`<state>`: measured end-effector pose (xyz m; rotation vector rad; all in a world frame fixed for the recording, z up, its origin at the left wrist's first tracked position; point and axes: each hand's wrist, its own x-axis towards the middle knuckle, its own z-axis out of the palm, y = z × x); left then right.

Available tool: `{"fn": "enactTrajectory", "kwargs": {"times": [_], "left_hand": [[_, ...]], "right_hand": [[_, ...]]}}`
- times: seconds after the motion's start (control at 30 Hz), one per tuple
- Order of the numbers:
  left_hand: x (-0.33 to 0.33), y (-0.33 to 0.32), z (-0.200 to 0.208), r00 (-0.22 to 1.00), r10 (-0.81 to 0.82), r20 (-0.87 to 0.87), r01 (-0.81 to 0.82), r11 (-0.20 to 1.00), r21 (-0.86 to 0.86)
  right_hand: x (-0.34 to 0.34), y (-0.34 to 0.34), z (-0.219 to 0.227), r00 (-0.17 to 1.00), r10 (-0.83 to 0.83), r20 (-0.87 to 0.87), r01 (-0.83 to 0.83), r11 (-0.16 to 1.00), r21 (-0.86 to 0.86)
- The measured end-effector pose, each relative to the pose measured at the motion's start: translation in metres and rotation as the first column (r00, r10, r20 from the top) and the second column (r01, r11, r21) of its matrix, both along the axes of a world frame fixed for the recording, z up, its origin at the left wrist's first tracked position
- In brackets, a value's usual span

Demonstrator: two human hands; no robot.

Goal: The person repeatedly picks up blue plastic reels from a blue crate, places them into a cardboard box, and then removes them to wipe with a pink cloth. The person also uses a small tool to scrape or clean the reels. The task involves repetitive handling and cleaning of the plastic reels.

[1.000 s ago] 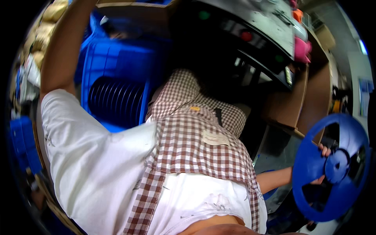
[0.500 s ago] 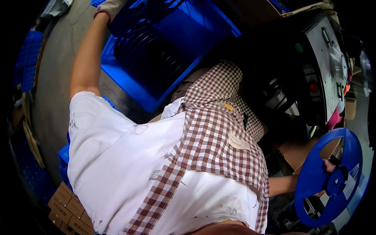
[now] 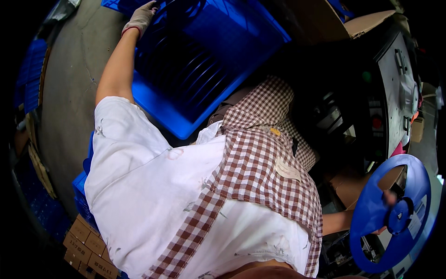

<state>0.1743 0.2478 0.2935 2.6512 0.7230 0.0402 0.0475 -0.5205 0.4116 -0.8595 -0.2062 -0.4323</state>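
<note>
The gloved left hand [image 3: 140, 18] reaches forward (arm [image 3: 117, 67] outstretched), while the right hand [image 3: 389, 198] grips out sideways.

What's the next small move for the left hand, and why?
The gloved left hand should probably take a firm grip on the dark round disc at the blue plastic crate: its fingers are by the disc's edge, hold unclear, while the right hand holds a blue spoked plastic disc.

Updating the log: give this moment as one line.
Left hand: gloved, at dark discs in blue crate, grip unclear | Right hand: holding blue spoked reel
</note>
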Motion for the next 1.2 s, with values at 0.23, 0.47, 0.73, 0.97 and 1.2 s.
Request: {"fn": "enactTrajectory", "kwargs": {"times": [0.23, 0.47, 0.73, 0.97, 1.2], "left_hand": [[0.022, 0.035, 0.018, 0.961, -0.118, 0.251, 0.124, 0.992, -0.006], [0.076, 0.079, 0.019, 0.934, -0.003, 0.357, 0.249, 0.723, -0.644], [0.073, 0.060, -0.031, 0.977, -0.169, 0.127, 0.145, 0.973, 0.181], [0.083, -0.013, 0.041, 0.877, -0.223, 0.426, 0.252, 0.968, -0.013], [0.114, -0.308, 0.217, 0.462, -0.661, 0.592, 0.839, 0.541, -0.050]], "right_hand": [[-0.001, 0.005, 0.015, 0.999, -0.031, 0.018, 0.031, 0.999, -0.019], [-0.012, 0.043, 0.018, 0.976, 0.131, 0.174, -0.138, 0.990, 0.032], [-0.031, -0.011, 0.012, 0.999, -0.011, 0.042, 0.010, 1.000, 0.029], [-0.027, -0.003, 0.014, 0.997, -0.008, 0.079, -0.001, 0.994, 0.112], [-0.039, 0.001, 0.033, 0.990, -0.071, 0.125, 0.063, 0.996, 0.061]]}}
